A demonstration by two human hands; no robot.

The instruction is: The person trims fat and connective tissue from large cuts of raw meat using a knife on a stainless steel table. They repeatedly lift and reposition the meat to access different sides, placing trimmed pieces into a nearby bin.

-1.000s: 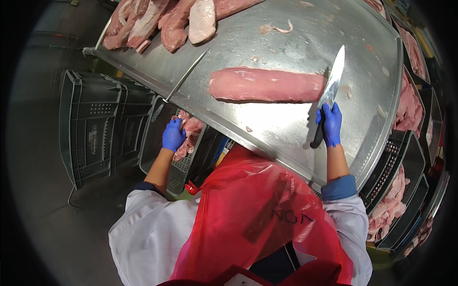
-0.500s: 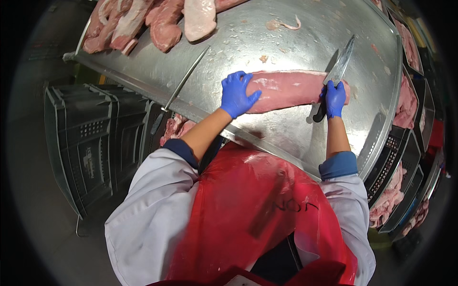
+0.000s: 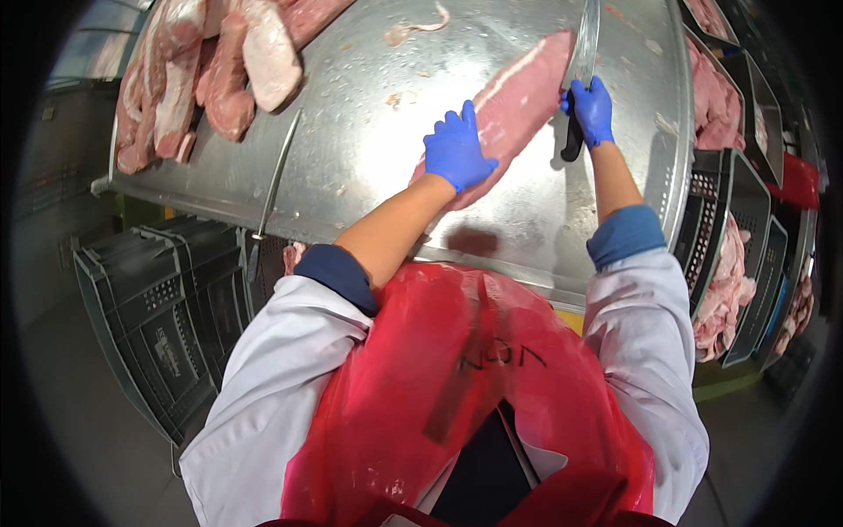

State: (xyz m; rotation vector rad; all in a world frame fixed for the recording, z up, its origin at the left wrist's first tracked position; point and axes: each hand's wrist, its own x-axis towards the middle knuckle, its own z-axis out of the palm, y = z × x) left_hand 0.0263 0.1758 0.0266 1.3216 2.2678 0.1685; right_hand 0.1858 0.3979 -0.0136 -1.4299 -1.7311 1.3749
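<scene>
A long slab of pink pork loin point(image 3: 527, 92) lies slantwise on the steel table point(image 3: 351, 167), its far end toward the upper right. My left hand point(image 3: 457, 149), in a blue glove, rests on its near part with the fingers spread. In my blue-gloved right hand point(image 3: 590, 112) is a knife point(image 3: 586, 44), held beside the loin's far end. The blade points away from me, and the black handle sticks out below my fist. Whether the blade touches the meat I cannot tell.
More pork pieces point(image 3: 230, 79) are heaped at the far left. A sharpening steel point(image 3: 279, 171) lies across the table's left edge. Dark crates point(image 3: 167, 316) stand at the lower left. Crates of meat point(image 3: 724, 290) line the right side. A scrap point(image 3: 417, 28) lies at the back.
The loin has turned from lying nearly crosswise to slanting away from me, its right end swinging farther off. My right hand has lifted off that end with the knife. The view has shifted.
</scene>
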